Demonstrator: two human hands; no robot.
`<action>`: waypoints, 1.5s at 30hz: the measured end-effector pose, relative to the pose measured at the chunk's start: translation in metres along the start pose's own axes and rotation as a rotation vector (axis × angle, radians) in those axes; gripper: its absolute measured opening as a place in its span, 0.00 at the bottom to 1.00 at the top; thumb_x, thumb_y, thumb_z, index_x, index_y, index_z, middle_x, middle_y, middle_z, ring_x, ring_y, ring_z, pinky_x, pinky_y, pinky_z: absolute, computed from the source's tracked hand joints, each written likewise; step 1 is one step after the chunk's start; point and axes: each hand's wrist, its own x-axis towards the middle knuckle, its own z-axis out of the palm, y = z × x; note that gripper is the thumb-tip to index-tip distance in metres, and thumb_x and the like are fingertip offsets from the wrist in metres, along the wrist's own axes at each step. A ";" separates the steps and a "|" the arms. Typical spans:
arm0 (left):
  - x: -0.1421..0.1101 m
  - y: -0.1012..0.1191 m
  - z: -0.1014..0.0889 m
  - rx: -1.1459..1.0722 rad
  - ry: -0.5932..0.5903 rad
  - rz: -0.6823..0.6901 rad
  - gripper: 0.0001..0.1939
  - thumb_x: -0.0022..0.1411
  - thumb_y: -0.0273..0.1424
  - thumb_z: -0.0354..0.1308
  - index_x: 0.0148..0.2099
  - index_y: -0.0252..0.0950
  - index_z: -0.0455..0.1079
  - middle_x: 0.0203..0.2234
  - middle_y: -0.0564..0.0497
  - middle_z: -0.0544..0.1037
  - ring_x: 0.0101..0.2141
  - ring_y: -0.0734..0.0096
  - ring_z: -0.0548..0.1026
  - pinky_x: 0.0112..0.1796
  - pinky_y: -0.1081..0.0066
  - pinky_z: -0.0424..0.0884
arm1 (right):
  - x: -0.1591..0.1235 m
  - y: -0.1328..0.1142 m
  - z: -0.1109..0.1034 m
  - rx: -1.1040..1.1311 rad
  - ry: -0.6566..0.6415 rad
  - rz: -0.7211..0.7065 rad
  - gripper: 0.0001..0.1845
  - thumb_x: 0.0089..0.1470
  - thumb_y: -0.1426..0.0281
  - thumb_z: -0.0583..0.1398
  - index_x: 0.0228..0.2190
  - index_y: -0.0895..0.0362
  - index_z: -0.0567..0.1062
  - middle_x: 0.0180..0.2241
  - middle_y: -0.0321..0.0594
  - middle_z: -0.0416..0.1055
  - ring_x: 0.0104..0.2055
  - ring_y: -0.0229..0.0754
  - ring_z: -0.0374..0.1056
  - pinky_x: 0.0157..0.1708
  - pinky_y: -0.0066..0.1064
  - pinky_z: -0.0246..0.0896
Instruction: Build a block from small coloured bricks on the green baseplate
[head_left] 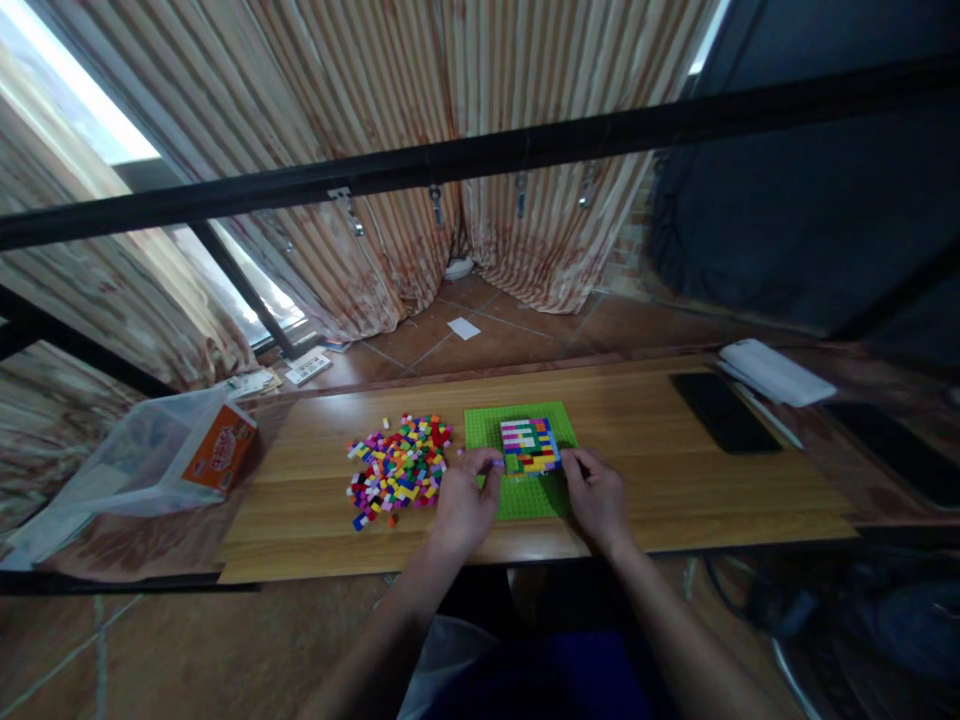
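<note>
A green baseplate (525, 500) lies on the wooden tabletop, bearing a low, multicoloured brick build (529, 446) with pink and white stripes in one corner. My left hand (466, 500) is at the build's left side, thumb and forefinger pinching a small purple toy brick (497, 462). On the opposite side, my right hand (598, 492) has its fingers curled in, the tips against the build's right edge. To the left of the baseplate spreads a loose pile of toy bricks (401, 470) in many colours.
A clear plastic bin (161, 455) with an orange label stands beyond the table's left end. Toward the right of the wooden tabletop (637, 430) lies a black phone-like slab (724, 412), near a white folded item (776, 372). A dark metal bar (487, 150) crosses beyond the table, before curtains.
</note>
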 end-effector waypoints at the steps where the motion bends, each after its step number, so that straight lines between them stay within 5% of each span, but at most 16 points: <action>1: 0.003 0.002 0.002 0.028 -0.010 0.018 0.08 0.63 0.25 0.55 0.40 0.40 0.75 0.33 0.52 0.80 0.36 0.70 0.78 0.40 0.69 0.72 | 0.000 -0.001 0.000 0.006 -0.002 0.000 0.22 0.61 0.55 0.52 0.30 0.56 0.78 0.32 0.44 0.75 0.36 0.46 0.71 0.38 0.34 0.62; 8: 0.013 0.003 0.020 0.138 0.063 0.088 0.10 0.60 0.22 0.59 0.38 0.42 0.77 0.40 0.51 0.79 0.43 0.68 0.76 0.48 0.64 0.69 | 0.001 0.000 0.000 0.012 -0.009 -0.009 0.21 0.61 0.56 0.52 0.31 0.56 0.78 0.31 0.43 0.74 0.35 0.45 0.70 0.38 0.34 0.62; 15: 0.020 0.003 0.035 0.254 0.040 0.109 0.06 0.61 0.26 0.61 0.36 0.42 0.77 0.35 0.53 0.81 0.40 0.67 0.74 0.47 0.61 0.65 | 0.001 0.000 0.000 0.007 -0.003 -0.027 0.22 0.61 0.56 0.52 0.30 0.56 0.78 0.30 0.42 0.74 0.33 0.44 0.70 0.36 0.33 0.62; 25: 0.018 0.001 0.040 0.532 0.046 0.207 0.07 0.64 0.30 0.57 0.37 0.43 0.77 0.37 0.52 0.81 0.40 0.61 0.70 0.46 0.57 0.58 | 0.001 -0.003 -0.001 0.012 -0.012 -0.002 0.22 0.61 0.55 0.52 0.31 0.56 0.78 0.32 0.44 0.76 0.35 0.45 0.70 0.38 0.34 0.64; 35: 0.015 0.002 0.050 0.566 0.113 0.166 0.06 0.64 0.29 0.57 0.36 0.41 0.75 0.37 0.51 0.80 0.40 0.61 0.70 0.48 0.55 0.57 | 0.001 0.000 -0.001 0.005 -0.025 -0.006 0.23 0.61 0.55 0.51 0.31 0.56 0.78 0.32 0.44 0.75 0.36 0.45 0.71 0.38 0.34 0.63; 45: 0.005 -0.001 0.049 0.631 0.098 0.267 0.09 0.66 0.30 0.54 0.41 0.43 0.76 0.40 0.49 0.79 0.42 0.60 0.71 0.53 0.48 0.56 | 0.001 0.002 0.000 -0.012 -0.006 -0.005 0.23 0.60 0.54 0.51 0.31 0.56 0.78 0.32 0.44 0.76 0.35 0.46 0.71 0.38 0.34 0.63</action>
